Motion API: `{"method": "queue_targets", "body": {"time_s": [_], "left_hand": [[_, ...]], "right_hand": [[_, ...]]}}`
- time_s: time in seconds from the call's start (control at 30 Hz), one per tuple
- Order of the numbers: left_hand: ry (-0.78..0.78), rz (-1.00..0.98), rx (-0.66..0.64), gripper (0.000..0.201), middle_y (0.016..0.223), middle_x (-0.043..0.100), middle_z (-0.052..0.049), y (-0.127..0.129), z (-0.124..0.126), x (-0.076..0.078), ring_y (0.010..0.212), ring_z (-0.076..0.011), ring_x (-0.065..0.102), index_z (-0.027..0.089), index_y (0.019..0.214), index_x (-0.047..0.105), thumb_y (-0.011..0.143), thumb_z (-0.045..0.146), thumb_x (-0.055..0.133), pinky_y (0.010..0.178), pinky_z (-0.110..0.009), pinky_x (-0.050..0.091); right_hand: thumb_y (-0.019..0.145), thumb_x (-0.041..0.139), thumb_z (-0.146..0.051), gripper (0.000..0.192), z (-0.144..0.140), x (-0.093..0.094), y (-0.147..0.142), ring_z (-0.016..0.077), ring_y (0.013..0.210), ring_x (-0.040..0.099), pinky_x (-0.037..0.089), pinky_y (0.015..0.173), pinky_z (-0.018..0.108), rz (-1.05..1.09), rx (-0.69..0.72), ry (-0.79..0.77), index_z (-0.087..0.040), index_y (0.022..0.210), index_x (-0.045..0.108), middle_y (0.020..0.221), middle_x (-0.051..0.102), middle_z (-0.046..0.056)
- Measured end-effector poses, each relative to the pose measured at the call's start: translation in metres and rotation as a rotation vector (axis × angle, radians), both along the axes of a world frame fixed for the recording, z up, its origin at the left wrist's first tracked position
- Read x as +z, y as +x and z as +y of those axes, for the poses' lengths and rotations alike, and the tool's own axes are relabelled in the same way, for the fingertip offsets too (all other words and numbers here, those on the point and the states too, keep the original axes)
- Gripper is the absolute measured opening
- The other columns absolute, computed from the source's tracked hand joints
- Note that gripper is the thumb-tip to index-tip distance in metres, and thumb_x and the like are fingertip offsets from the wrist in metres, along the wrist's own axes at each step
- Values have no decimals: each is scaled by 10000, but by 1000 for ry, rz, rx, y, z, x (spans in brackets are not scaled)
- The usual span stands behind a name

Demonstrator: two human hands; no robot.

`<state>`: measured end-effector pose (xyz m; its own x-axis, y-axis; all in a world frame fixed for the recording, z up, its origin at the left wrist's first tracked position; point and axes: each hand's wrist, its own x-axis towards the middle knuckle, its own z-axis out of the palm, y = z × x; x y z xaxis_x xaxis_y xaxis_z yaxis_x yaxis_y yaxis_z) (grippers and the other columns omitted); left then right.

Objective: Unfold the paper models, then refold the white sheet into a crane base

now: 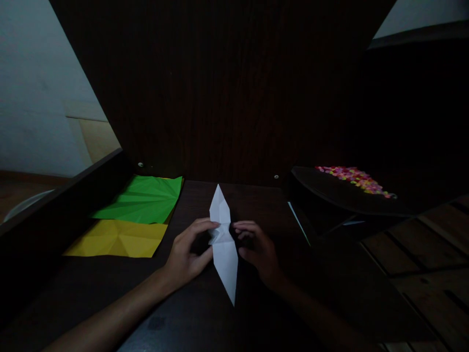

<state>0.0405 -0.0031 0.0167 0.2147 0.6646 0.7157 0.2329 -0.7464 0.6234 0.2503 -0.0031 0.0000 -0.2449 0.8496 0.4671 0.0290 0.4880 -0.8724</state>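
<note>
A white folded paper (224,254), long and pointed at both ends, lies on the dark wooden table (198,313) in front of me. My left hand (186,252) pinches its middle from the left side. My right hand (256,247) pinches the same middle section from the right. Both sets of fingertips meet at the paper's narrow waist. The far tip points away from me, the near tip toward me.
A creased green sheet (142,198) and a creased yellow sheet (117,238) lie at the left. A dark container (330,195) with small multicoloured pieces (353,178) stands at the right. A dark wooden panel (227,88) rises behind the table.
</note>
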Motion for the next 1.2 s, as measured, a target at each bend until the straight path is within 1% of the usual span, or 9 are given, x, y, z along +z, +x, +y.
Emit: {"method": "queue_targets", "body": {"time_s": [0.1, 0.23, 0.37, 0.5, 0.63, 0.73, 0.93, 1.03, 1.2], "left_hand": [[-213, -129, -58, 352, 1118, 647, -77, 3, 0, 3, 1025, -202, 646, 217, 1119, 618, 801, 84, 690, 884, -306, 514], [-427, -275, -145, 316, 1098, 662, -70, 7, -1, 8, 894, -177, 675, 200, 1040, 656, 747, 128, 750, 746, -255, 545], [-563, -302, -145, 265, 967, 706, -49, 10, -1, 13, 792, -175, 677, 188, 976, 683, 727, 189, 774, 667, -255, 544], [-647, -341, -124, 178, 991, 710, -69, 14, -1, 14, 878, -213, 678, 168, 895, 706, 766, 281, 749, 737, -302, 554], [-692, -310, -126, 216, 1042, 696, -85, 16, -3, 15, 912, -221, 668, 154, 897, 722, 754, 309, 769, 789, -315, 544], [-709, -320, -139, 243, 997, 704, -67, 16, -3, 14, 878, -209, 670, 160, 898, 715, 749, 340, 780, 758, -293, 543], [-718, -331, -164, 359, 839, 723, -32, 15, -3, 15, 801, -206, 677, 170, 946, 691, 787, 490, 726, 713, -295, 546], [-706, -303, -143, 337, 859, 725, -33, 15, -4, 16, 820, -207, 675, 170, 920, 691, 816, 490, 697, 733, -303, 546], [-650, -274, -124, 284, 874, 726, -39, 14, -5, 15, 788, -196, 674, 169, 931, 685, 827, 433, 703, 710, -299, 551]], "right_hand": [[811, 700, -385, 508, 0, -3, 2, 274, 1103, 557, 476, 859, 389, 1, 52, -1, -258, 1273, 531, 1270, 556, 110], [769, 750, -429, 630, -3, -9, -2, 267, 1086, 564, 469, 892, 398, 33, 66, -86, -277, 1317, 478, 1229, 567, 97], [763, 765, -443, 573, -7, -9, -7, 247, 1039, 603, 477, 884, 379, 115, 70, -175, -295, 1250, 502, 1156, 617, 65], [769, 760, -441, 493, -12, -2, -10, 236, 1021, 623, 489, 875, 362, 156, 44, -199, -290, 1174, 522, 1096, 650, 45], [720, 787, -454, 551, -15, 3, -9, 244, 977, 636, 504, 823, 355, 98, -2, -227, -271, 1167, 523, 1075, 665, 49], [767, 742, -412, 419, -15, 7, -10, 227, 931, 645, 506, 796, 342, 53, -46, -224, -255, 1104, 549, 1020, 677, 42], [828, 685, -330, 266, -16, 7, -13, 190, 836, 655, 510, 733, 299, 93, 15, -251, -237, 1046, 565, 929, 689, 28], [828, 681, -328, 253, -15, 4, -11, 180, 774, 637, 499, 681, 287, 49, 2, -249, -232, 1036, 574, 877, 672, 18], [825, 666, -323, 228, -14, 2, -10, 183, 772, 627, 498, 699, 301, -10, -42, -238, -228, 1017, 587, 855, 664, 14]]}}
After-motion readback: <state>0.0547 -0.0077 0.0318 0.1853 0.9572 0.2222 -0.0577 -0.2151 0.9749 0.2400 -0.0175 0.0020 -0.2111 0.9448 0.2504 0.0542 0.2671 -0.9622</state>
